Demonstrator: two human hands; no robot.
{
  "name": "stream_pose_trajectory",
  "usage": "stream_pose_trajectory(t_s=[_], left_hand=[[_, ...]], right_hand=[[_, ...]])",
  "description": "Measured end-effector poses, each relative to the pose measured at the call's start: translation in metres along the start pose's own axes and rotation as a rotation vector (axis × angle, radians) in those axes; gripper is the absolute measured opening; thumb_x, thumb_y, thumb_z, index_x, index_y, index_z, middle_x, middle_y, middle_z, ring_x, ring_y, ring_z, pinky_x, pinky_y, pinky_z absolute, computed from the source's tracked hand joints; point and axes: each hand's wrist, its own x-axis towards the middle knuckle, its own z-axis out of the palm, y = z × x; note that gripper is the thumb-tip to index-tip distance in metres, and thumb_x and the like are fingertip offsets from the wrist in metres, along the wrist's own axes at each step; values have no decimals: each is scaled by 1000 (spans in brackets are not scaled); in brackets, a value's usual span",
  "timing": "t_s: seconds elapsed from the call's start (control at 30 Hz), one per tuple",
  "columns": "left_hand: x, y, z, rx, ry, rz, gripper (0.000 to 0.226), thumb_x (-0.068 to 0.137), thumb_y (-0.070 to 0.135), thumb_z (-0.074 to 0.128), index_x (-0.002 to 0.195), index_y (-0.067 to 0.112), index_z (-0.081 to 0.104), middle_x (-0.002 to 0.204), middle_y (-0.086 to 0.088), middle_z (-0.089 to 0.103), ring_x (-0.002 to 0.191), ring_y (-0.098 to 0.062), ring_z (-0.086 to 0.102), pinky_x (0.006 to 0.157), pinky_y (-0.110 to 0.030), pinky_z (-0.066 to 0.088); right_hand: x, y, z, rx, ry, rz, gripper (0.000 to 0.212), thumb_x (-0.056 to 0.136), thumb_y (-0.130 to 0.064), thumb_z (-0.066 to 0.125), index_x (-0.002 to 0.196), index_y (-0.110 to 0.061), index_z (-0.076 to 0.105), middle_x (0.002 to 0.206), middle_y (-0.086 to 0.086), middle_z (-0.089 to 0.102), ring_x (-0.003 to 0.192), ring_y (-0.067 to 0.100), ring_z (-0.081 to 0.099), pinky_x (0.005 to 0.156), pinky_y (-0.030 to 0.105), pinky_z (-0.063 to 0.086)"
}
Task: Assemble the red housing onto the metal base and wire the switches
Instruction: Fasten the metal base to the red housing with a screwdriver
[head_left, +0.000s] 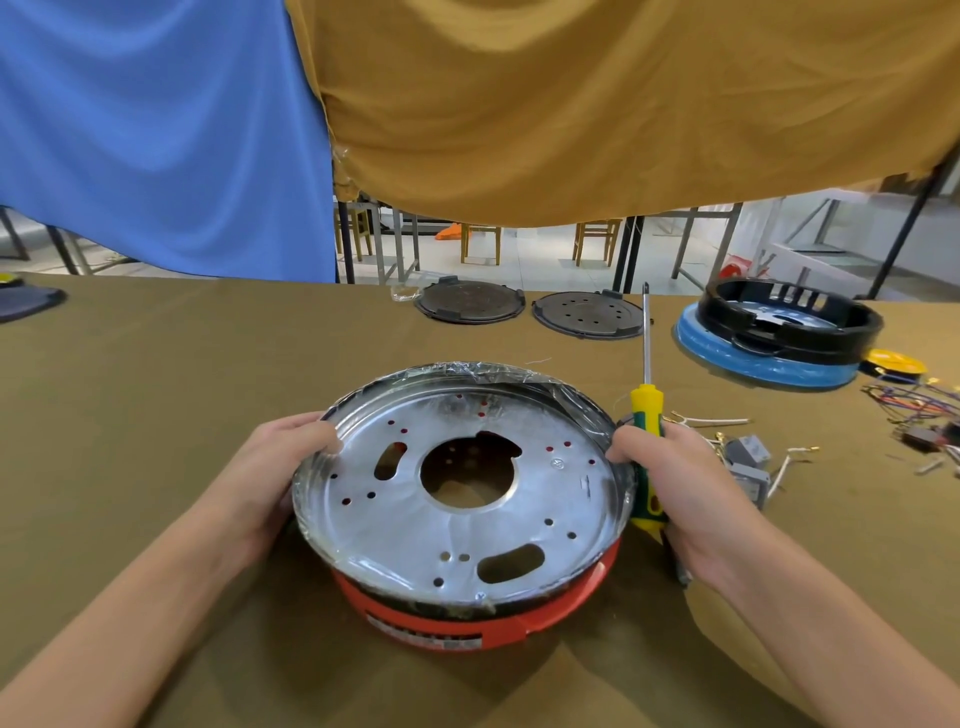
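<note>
Between the two hands, the metal base (457, 493) is sitting atop the red housing (467, 618), left hand (270, 467) curling over its rim, right hand (670, 483) doing likewise while gripping the screwdriver (647, 441), likely squaring parts for fastening.

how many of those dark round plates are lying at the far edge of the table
2. One dark round plate lies at the far edge, left of the screwdriver's tip; the other, with holes, lies right beside it. Others may lie out of view.
</note>
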Motion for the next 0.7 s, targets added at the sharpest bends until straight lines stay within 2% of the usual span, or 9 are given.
stream_pose_trajectory(t_s=[0.1,0.33,0.47,0.7], left_hand=[[1,0,0,15,5,1,18,81,-1,51,67,10,53,61,-10,48,50,-22,43,52,-28,36],[1,0,0,9,9,0,18,81,-2,52,66,9,54,58,-9,50,46,-21,45,48,-25,38],[2,-1,0,3,13,4,20,82,1,53,65,10,55,57,-9,51,45,-20,47,45,-25,40],[3,-2,0,-1,28,4,12,82,1,54,72,7,57,62,-13,52,49,-22,47,50,-27,41]], right_hand=[[0,0,0,3,10,-4,21,75,-8,59,72,-19,41,75,8,38,72,24,36,65,39,31],[0,1,1,-1,19,-26,19,80,-11,59,70,-20,45,67,5,45,67,22,42,64,36,35],[-1,2,2,-22,26,-54,16,83,-14,59,75,-20,46,70,6,45,69,21,42,66,39,34],[-1,3,3,-94,48,-93,9,87,-19,58,83,-16,49,74,8,46,69,22,42,63,39,36]])
